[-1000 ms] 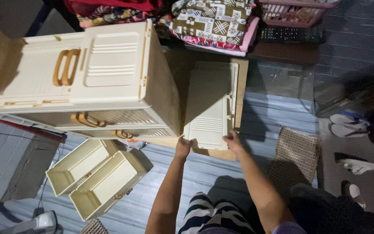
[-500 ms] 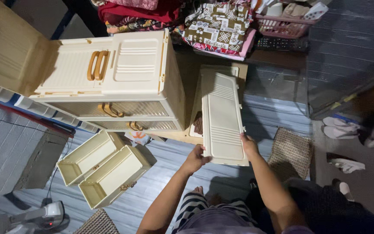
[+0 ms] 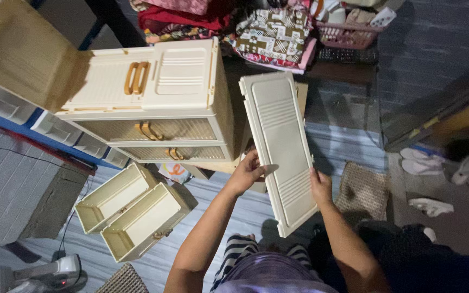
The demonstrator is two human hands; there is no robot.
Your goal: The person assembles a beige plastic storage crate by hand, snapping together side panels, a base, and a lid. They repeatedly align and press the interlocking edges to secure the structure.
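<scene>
Left hand (image 3: 247,172) gripped the left long edge of a cream plastic panel (image 3: 279,142), fingers curled over the rim, thumb across the face. Right hand (image 3: 320,187) closed on the opposite long edge, lower down, thumb on the front. Panel was held clear of the floor, tilted, its top end leaning left; ribbed bands showed near both ends.

Just left of the panel stood a cream drawer cabinet (image 3: 153,103) with tan handles; its top door (image 3: 20,57) swung open to the upper left. Two removed drawers (image 3: 131,217) lay side by side on the floor below the cabinet, open sides up. A flat board (image 3: 302,89) lay behind the panel, mostly hidden.

A woven mat (image 3: 366,190) sat just right of the right hand. Sandals (image 3: 435,163) lay further right. A patterned cloth bundle (image 3: 275,35) and a pink basket (image 3: 346,33) were at the top. Striped trousers (image 3: 245,255) were visible between the forearms.
</scene>
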